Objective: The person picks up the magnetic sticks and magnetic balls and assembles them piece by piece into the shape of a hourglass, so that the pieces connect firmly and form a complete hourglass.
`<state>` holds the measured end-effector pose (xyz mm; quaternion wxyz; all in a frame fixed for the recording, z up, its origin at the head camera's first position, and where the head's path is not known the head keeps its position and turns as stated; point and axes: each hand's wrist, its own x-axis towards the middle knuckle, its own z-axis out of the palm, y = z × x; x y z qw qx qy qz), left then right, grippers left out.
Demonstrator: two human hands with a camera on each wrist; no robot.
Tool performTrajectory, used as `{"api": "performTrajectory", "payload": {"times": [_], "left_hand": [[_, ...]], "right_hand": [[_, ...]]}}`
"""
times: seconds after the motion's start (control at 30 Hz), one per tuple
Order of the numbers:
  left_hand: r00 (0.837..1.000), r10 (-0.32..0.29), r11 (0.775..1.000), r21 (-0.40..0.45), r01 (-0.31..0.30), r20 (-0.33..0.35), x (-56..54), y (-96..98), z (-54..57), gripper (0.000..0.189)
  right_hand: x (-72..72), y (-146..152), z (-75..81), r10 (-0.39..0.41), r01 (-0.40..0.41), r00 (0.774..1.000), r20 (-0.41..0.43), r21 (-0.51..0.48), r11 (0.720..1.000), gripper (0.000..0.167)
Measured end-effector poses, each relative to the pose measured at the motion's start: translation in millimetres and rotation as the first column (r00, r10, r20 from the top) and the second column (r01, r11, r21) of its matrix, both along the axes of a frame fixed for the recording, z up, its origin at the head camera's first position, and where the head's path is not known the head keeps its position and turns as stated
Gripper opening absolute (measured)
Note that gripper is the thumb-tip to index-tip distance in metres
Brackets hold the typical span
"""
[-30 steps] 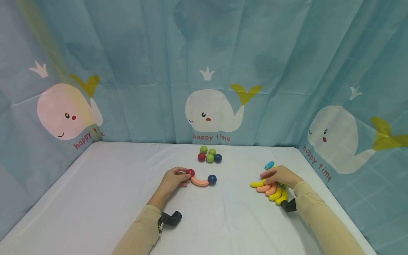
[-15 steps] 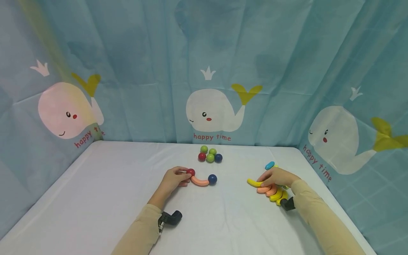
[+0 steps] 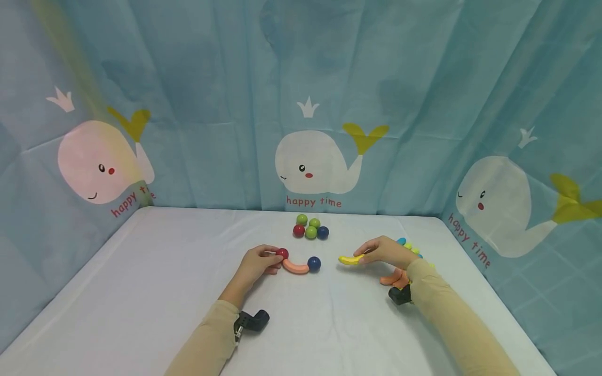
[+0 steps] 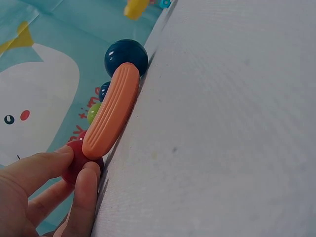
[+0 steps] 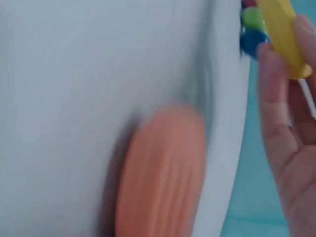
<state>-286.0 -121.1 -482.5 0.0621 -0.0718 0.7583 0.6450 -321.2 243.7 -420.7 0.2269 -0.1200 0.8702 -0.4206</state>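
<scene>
My left hand (image 3: 254, 265) pinches a red ball (image 3: 282, 253) between thumb and fingers on the white table. One end of a ridged orange curved rod (image 4: 114, 111) meets that ball, and the other end meets a dark blue ball (image 4: 126, 55). Together they form a short row, left to right in the head view. My right hand (image 3: 385, 251) grips one end of a yellow curved rod (image 3: 349, 260) in the air, its free end pointing left toward the blue ball. In the right wrist view the yellow rod is blurred between the fingertips.
Behind the row sits a cluster of balls: green (image 3: 311, 232), red (image 3: 298, 231) and dark blue (image 3: 323, 232). Orange rods (image 3: 389, 279) lie under the right forearm, which partly hides more coloured pieces. A whale-print curtain (image 3: 211, 104) borders the table's back and sides.
My right hand has lifted the yellow rod from the pile at the right and carried it left toward the row. My left hand stays on the red ball.
</scene>
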Motion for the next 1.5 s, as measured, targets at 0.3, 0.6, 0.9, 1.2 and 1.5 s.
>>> {"api": "performTrajectory", "payload": {"times": [0.3,0.6,0.9,1.2,1.5], "left_hand": [[1.0,-0.005,1.0,-0.004,0.005,0.003,1.8,1.2,1.3,0.037],[1.0,-0.003,1.0,-0.01,0.004,0.008,0.1,-0.1,0.4,0.037],[1.0,-0.003,1.0,0.004,0.003,-0.001,0.5,-1.2,-0.5,0.037],[1.0,0.003,1.0,-0.01,-0.003,0.003,1.9,0.8,0.6,0.037],[1.0,0.028,1.0,0.003,-0.028,-0.002,-0.5,-0.6,1.8,0.041]], "right_hand": [[-11.0,-23.6,-12.5,-0.072,0.077,0.997,0.031,-0.168,0.983,0.047],[-17.4,-34.6,-19.6,-0.141,0.156,0.987,0.083,-0.213,0.965,0.045],[-20.9,-46.4,-20.6,-0.145,0.167,0.984,0.101,-0.267,0.949,0.038],[-23.5,-55.2,-23.7,-0.144,0.171,0.983,0.111,-0.293,0.941,0.037],[-22.9,-60.6,-24.1,-0.163,0.207,0.973,0.163,-0.304,0.93,0.035]]}}
